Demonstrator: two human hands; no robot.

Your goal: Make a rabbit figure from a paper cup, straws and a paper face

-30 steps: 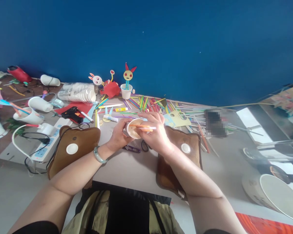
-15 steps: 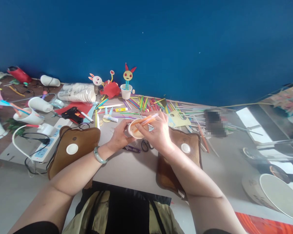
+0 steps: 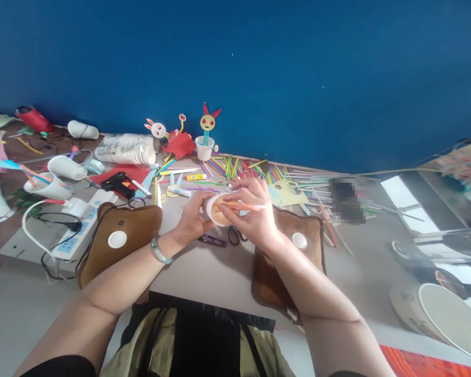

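Note:
My left hand is closed around the side of a white paper cup, whose mouth tips towards me. In my right hand, pinched between thumb and fingers, are orange straws. They lie nearly level, with their left ends inside the cup; how they meet its bottom cannot be made out. Under the hands, a pair of scissors and a purple-handled tool rest on the table. A pale face cutout with blue ears lies beyond my left hand.
Brown cushion-like pads flank my arms. To the left are a power strip with cords, a black glue gun and stacked paper cups. Many coloured straws and a rabbit-eared cup figure line the wall. A large bowl stands right.
The orange straws have swung from slanting upwards to nearly level, their outer ends lower. My right fingers have shifted around them. My left hand still holds the cup.

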